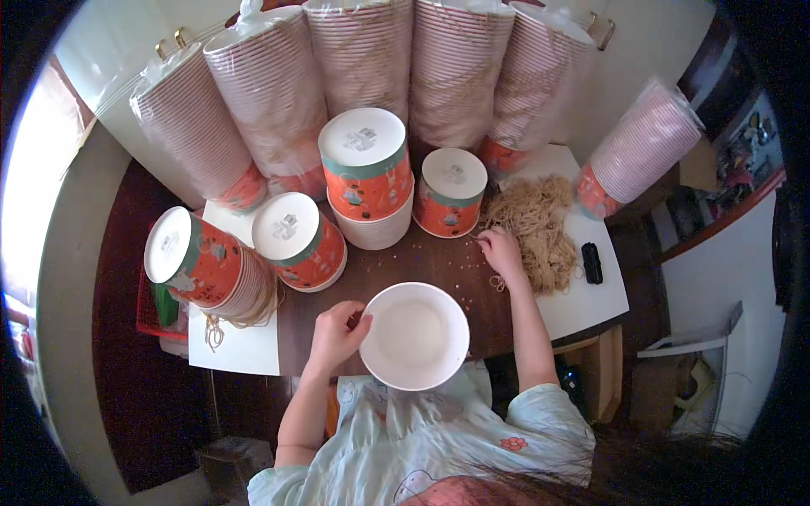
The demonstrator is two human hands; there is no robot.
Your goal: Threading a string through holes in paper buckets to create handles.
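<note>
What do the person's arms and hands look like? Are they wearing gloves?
No gloves: the left hand and right hand are bare, and so are both forearms. The sleeves are short, loose and pale blue-green, like the rest of the top. No watch or bracelet shows.

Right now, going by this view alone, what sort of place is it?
Probably a small home-like room used for handwork: tall plastic-wrapped stacks of paper buckets line the far side of a brown table, a tangled pile of tan cord lies by the right hand.
</note>
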